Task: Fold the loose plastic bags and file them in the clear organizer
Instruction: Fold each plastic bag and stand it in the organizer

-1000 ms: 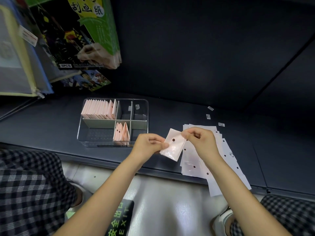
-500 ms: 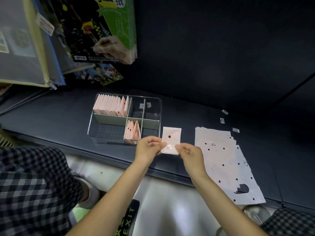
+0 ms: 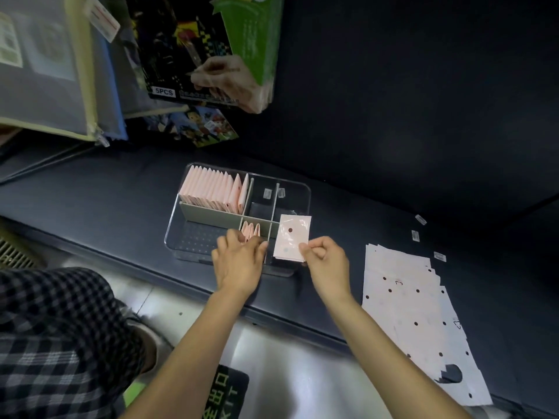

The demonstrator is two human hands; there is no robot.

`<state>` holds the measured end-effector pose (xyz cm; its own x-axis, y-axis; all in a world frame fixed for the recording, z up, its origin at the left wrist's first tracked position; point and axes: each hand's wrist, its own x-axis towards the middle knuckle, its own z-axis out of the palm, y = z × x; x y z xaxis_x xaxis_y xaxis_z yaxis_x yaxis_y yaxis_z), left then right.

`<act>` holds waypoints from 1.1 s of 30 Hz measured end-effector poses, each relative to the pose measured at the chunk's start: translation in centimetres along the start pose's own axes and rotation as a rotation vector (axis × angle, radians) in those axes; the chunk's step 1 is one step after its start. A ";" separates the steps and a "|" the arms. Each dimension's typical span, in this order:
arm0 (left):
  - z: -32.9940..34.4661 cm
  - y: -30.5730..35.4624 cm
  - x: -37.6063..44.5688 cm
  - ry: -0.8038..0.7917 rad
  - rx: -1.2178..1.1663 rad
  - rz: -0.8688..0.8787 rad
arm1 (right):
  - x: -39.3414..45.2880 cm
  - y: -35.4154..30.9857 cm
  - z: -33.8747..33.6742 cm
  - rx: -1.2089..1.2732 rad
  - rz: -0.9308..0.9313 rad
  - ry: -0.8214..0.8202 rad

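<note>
A clear organizer [image 3: 193, 213] with grey dividers sits on the dark shelf. Its back left compartment holds a row of several folded pink bags [image 3: 211, 192]; a few more folded bags [image 3: 250, 228] stand in a front compartment. My left hand [image 3: 239, 261] reaches into that front compartment, fingers straight, touching those folded bags. My right hand [image 3: 325, 263] pinches a folded pale pink bag [image 3: 292, 237] by its lower right corner, holding it over the organizer's front right part. A pile of loose flat bags [image 3: 414, 316] with dark dots lies to the right.
Small white labels [image 3: 415, 235] lie scattered on the dark shelf [image 3: 90, 201] behind the pile. Boxed goods [image 3: 211, 49] and zip pouches [image 3: 51, 65] hang above the organizer at upper left. A checked trouser leg [image 3: 51, 337] is at lower left, an exit sign [image 3: 227, 394] on the floor.
My left hand let go of the folded bag and moved left into the organizer's front compartment. My right hand alone carried the folded bag up over the organizer's right side.
</note>
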<state>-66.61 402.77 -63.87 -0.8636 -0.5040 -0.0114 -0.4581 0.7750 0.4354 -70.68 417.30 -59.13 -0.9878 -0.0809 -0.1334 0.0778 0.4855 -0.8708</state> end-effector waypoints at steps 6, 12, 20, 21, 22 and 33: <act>0.2 -1.5 0.3 0.058 -0.078 -0.064 | 1.1 -1.5 2.7 -0.362 -0.125 -0.099; 0.4 -1.6 0.1 0.067 -0.159 -0.037 | 1.6 -2.6 5.5 -0.694 -0.230 -0.073; 0.5 -1.6 -0.2 0.089 -0.257 -0.017 | 1.6 -1.3 7.4 -0.696 -0.152 -0.098; 0.6 -1.6 -0.2 0.093 -0.271 -0.013 | 1.5 -0.9 7.4 -0.673 -0.154 -0.093; 0.6 -1.7 -0.2 0.093 -0.277 -0.007 | 1.4 -0.6 7.4 -0.655 -0.167 -0.103; 0.3 -0.5 -1.0 0.101 -0.236 0.025 | -1.7 8.2 -5.5 -0.464 -0.182 0.038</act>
<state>-65.60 402.99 -64.35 -0.8432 -0.5305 0.0869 -0.3647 0.6833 0.6325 -69.15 426.23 -63.43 -0.9846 -0.1730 0.0265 -0.1566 0.8033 -0.5746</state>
